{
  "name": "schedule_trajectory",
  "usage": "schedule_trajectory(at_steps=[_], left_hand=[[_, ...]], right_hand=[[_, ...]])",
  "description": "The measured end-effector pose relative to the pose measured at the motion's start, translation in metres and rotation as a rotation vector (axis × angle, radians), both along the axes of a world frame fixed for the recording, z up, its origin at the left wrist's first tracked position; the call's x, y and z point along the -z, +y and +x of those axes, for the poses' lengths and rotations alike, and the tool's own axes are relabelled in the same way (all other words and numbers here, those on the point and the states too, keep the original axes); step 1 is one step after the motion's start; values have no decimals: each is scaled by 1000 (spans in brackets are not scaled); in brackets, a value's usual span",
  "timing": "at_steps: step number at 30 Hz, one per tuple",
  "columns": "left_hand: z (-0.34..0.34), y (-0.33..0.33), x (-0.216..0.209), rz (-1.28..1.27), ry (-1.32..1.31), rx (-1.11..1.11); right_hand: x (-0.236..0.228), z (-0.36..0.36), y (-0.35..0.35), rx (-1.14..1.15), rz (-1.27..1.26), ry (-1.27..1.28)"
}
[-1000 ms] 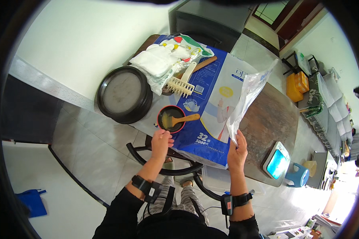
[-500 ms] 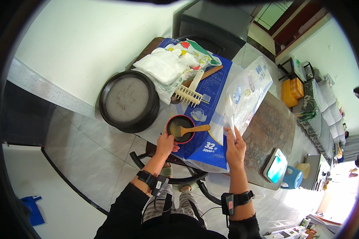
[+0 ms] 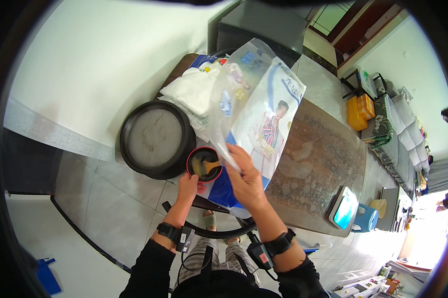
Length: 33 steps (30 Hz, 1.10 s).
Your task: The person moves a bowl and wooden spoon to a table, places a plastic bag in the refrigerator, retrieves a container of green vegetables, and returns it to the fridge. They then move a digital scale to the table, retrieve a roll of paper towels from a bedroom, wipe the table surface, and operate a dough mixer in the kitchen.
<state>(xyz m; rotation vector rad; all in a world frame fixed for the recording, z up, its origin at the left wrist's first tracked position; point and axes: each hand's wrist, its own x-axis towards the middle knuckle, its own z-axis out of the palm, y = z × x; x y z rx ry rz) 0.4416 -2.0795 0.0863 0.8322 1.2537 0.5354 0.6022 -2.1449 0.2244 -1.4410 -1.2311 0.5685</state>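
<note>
My left hand (image 3: 186, 188) grips the side of a small black bowl with a red rim (image 3: 219, 178). Inside the bowl rests a brush with a wooden handle (image 3: 212, 164) and pale bristles, the handle's end hidden behind my right hand. My right hand (image 3: 246, 179) pinches the edge of a large printed plastic sheet (image 3: 243, 64), partly see-through, beside the bowl. The sheet's white side with a printed figure (image 3: 271, 131) faces up, over the blue part. Left of the bowl stands a wide black round tub (image 3: 154, 136) with a grey surface inside it.
White cloth-like items (image 3: 191, 89) lie behind the tub. The brown table top (image 3: 323, 164) stretches right, with a tablet-like screen (image 3: 345, 211) on it and a blue jug (image 3: 365, 218) beyond its edge. A dark curved chair rail (image 3: 209, 232) passes below the table edge.
My right hand has carried the sheet's edge leftward, folding it across the table and covering the toothed white tool. The bowl in my left hand has shifted left and slightly down.
</note>
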Motion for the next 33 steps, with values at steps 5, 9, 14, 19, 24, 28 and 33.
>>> schedule_trajectory(at_steps=[5, 9, 14, 19, 24, 28, 33], left_hand=[[-4, 1, -11, -112, -35, 12], [-2, 2, -24, 20, 16, 12], [-3, 8, -38, 8, 34, -18], [-53, 36, -79, 15, 43, -28], [-46, 131, -127, 105, -234, 49], [16, 178, -152, 92, -355, 444], [105, 214, -152, 21, -328, 731]], right_hand=[[7, -30, 37, -61, -12, -24], [22, -62, 55, -143, 53, -72], [23, -76, 60, -233, -144, -170], [4, -53, 41, -257, -48, -49], [-22, -22, 12, -269, 67, 8], [-41, 11, -21, -226, 14, 44], [-49, 38, -45, -221, -76, 77]])
